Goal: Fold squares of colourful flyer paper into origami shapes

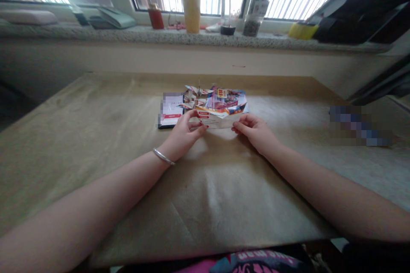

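Observation:
Between my two hands is a printed sheet of paper (221, 121), white with red labels and a folded, colourful upper edge. My left hand (187, 128), with a silver bangle at the wrist, pinches its left end between thumb and fingers. Its right end is pinched by my right hand (251, 130). Just behind lie folded paper cranes (195, 94) made from similar printed paper. A purple printed leaflet (224, 98) lies beyond the sheet. Left of my left hand is a phone (171, 111) with a lit screen, partly covered by the cranes.
The table (96, 136) has a brown covering. A blurred-out dark item (358, 126) lies at the right. On the windowsill (128, 34) stand a red jar (156, 16), a tall yellowish cylinder (191, 0), clear containers (256, 13) and a black bag (358, 8).

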